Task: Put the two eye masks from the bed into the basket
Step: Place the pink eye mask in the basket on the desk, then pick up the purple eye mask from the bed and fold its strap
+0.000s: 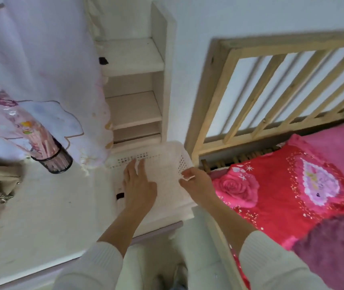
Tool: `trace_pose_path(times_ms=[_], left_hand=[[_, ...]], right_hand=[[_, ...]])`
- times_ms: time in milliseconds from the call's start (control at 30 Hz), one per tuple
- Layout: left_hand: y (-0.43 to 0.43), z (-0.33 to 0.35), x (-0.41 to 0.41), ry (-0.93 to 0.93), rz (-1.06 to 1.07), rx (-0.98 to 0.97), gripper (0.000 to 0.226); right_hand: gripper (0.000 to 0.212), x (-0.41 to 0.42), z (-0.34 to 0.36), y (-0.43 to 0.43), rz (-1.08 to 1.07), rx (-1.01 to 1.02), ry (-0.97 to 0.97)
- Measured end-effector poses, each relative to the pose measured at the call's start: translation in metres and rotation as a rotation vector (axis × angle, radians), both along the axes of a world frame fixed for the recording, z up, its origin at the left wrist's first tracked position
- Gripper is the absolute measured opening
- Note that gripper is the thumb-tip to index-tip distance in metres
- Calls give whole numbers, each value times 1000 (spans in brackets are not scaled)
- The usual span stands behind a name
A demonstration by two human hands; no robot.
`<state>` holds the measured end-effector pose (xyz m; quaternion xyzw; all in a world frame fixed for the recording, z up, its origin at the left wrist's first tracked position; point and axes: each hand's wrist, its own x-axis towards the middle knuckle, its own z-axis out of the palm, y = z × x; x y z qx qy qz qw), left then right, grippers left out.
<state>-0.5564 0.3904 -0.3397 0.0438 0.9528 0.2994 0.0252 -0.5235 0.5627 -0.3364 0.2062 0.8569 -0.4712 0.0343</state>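
Though blurred, the basket [162,162] shows white plastic — perforated walls.

White basket, pink bedding

White perforated basket [167,162] beside the bed's red rose-patterned blanket [282,185]; pink pillow [338,143] behind it.

Two arms in view, both in white ribbed-knit sleeves. Left sleeve [91,266] ends in a cuff partway along the forearm; right sleeve [271,260] likewise, cuff slightly bunched. Left hand [139,185] and right hand [196,183] bare: no rings, watch or gloves visible. White trousers [146,262] below, between the arms.
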Motion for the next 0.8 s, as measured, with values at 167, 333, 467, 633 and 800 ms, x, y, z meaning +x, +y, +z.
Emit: trace_pose_path(times_ms=[167,333,467,633,800], left_hand=[[133,8,34,1,-352,102,50],[253,-14,118,-96,-765,35,57],[344,-31,179,-119,-975,-60,55],[458,-44,243,-141,-1125,-208,55],[551,-55,272,-196,-1151,-235,57]], right_hand=[[16,90,16,103,-277,99,-24],[20,208,10,205,-600,141,-101],[15,293,-5,276,-787,105,-169],[23,376,-29,371,-881,66,-254],[4,415,-47,463,-923,26,-304]])
